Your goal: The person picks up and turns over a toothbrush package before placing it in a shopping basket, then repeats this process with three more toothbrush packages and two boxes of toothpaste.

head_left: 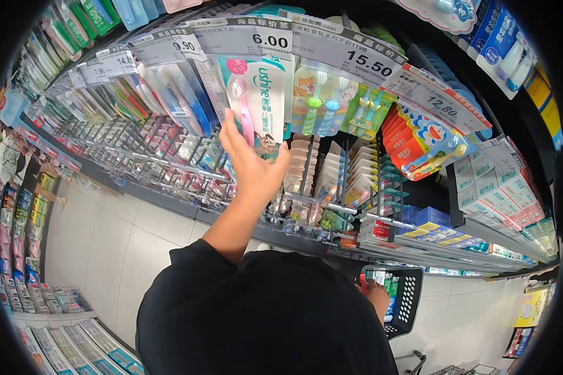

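Observation:
My left hand [256, 164] reaches up to the shelf and grips the lower edges of a children's toothbrush pack [273, 97], thumb on the right side and fingers on the left. A pink toothbrush shows through the pack, which still hangs under the 6.00 price tag [256, 39]. Low on the right, my right hand [376, 297] is closed at the near side of a black shopping basket [410, 300]; its fingers are partly hidden. Green and white packages [391, 286] lie inside the basket. A bit of red shows beside that hand.
Right of the held pack hang twin toothbrush packs [324, 103] and orange cartoon packs [422, 140]. Blue toothbrush packs [181, 97] hang to the left. Wire racks [200, 150] run below. White boxes [497, 194] are stacked at right. Another shelf [50, 319] stands across the tiled aisle [125, 237].

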Available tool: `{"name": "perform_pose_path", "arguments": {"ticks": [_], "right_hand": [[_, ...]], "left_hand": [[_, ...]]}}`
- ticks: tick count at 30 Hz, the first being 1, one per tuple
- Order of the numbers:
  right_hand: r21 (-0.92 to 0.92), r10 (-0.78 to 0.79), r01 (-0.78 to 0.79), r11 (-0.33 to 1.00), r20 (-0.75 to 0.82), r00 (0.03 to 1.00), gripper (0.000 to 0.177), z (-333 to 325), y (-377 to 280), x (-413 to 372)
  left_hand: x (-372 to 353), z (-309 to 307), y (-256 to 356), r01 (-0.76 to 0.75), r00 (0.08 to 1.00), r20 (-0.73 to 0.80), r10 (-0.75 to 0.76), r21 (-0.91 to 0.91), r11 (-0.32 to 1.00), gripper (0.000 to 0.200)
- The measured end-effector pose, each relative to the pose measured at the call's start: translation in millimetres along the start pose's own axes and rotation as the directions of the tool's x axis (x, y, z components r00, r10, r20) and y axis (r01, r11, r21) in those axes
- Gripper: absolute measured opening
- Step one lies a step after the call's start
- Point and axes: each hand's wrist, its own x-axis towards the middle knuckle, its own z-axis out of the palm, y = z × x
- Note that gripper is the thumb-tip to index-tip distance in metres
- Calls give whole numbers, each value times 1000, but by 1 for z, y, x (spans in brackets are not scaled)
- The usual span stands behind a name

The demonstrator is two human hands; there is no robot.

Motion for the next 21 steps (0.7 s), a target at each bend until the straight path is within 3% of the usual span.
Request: {"name": "perform_pose_path", "arguments": {"ticks": [4, 13, 19, 21], "right_hand": [[3, 6, -6, 1000, 8, 1000, 38, 1, 1, 0], [-41, 16, -14, 999, 41, 999, 42, -4, -2, 0], [-94, -48, 56, 994, 88, 995, 54, 14, 14, 3], [-113, 19, -3, 994, 137, 990, 57, 8, 9, 3]], "left_hand": [[-8, -6, -3, 6, 1000, 11, -5, -60, 998, 98], [-8, -19, 5, -36, 998, 43, 35, 22, 999, 96], [-14, -16, -1, 28, 999, 44, -23, -116, 993, 96], [-12, -18, -3, 13, 998, 62, -7, -107, 994, 97]]}}
